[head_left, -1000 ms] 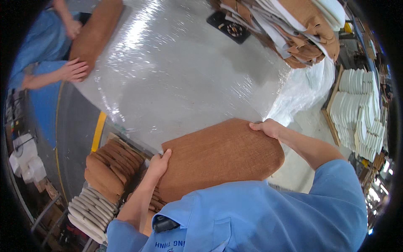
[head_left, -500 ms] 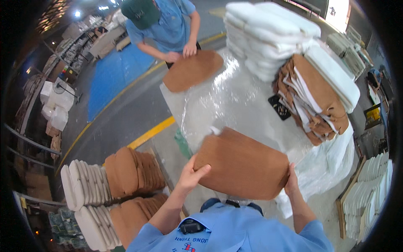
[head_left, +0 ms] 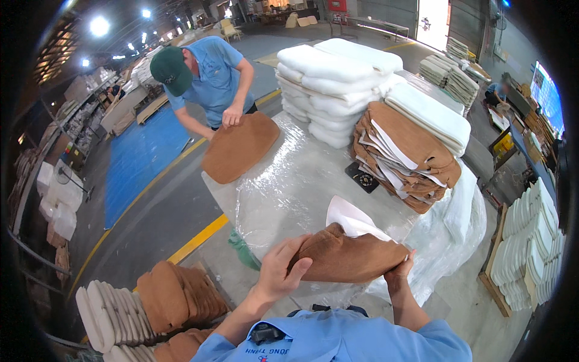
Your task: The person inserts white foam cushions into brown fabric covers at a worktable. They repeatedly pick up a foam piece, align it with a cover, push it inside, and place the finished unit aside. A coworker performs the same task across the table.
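A brown fabric cushion cover (head_left: pixel 353 259) is held in front of my chest, over the near edge of the table. A thin white sheet-like piece (head_left: pixel 354 218) sticks up from its far side. At the left end, my left hand (head_left: pixel 280 268) has its fingers along the cover and its thumb over the near corner. My right hand (head_left: pixel 399 270) grips the right end, fingers mostly hidden underneath. Across the table, a co-worker's hands (head_left: pixel 231 116) rest on the far edge of another brown cushion piece (head_left: pixel 241 148).
The table (head_left: pixel 301 175) is wrapped in clear plastic. On it are white padding stacks (head_left: pixel 338 72), piled brown covers (head_left: pixel 410 145) and a small black patterned item (head_left: pixel 362 177). Brown cushions (head_left: pixel 175 295) and white pads (head_left: pixel 111 314) stand at lower left, more white pads (head_left: pixel 525 247) at right.
The brown cover has tipped from a broad, flat face to a narrower, folded shape, and more of the white piece shows. The head view has tilted up.
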Motion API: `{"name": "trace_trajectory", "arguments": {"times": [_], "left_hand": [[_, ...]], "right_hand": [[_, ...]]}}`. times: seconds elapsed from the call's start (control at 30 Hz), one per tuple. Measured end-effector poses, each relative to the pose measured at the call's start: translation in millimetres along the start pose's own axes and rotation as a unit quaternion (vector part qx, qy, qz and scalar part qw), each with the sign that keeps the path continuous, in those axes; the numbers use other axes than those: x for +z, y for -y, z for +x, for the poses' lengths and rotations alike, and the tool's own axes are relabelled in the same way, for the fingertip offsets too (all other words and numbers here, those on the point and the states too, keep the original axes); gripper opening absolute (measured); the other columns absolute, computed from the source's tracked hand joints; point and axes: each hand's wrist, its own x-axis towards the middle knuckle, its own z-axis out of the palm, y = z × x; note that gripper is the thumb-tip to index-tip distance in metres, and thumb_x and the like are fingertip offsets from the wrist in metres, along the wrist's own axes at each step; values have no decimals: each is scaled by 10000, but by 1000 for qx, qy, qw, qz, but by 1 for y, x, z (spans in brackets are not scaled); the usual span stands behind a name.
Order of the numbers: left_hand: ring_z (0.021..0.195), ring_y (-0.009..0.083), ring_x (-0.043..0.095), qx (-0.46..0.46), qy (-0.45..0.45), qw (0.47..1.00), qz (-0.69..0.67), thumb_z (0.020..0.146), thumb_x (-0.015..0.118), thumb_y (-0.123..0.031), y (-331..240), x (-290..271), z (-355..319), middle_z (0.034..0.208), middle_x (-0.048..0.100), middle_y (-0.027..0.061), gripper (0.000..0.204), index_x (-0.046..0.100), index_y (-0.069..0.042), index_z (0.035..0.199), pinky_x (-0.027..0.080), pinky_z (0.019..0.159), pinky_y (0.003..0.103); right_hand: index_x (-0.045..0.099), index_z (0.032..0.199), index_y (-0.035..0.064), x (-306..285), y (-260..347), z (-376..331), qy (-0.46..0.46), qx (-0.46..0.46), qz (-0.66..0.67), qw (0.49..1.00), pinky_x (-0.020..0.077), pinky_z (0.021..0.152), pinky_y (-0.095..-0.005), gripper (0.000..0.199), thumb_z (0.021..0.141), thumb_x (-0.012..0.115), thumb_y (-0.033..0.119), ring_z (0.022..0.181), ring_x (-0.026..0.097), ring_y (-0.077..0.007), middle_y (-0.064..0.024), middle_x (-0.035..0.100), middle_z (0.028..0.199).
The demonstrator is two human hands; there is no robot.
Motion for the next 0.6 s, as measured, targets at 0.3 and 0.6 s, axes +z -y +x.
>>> {"name": "trace_trajectory", "arguments": {"times": [0.3,0.6], "left_hand": [[1032,422,598,-90,-313,945,15,1115,421,-283,96,30,45,1032,678,219,398,668,28,1085,443,952,464],[925,203,649,-274,-363,796,-398,1117,460,-456,215,20,152,1028,686,84,495,697,-25,1057,504,847,384]], "right_hand": [[526,1477,-3,8,-13,-59,68,38,-12,997,400,1194,-475,693,1046,414,527,1391,542,-340,-175,591,1484],[638,885,62,29,-72,-115,99,204,-139,964,537,827,-384,319,1046,579,331,824,667,-255,-78,698,913]]}}
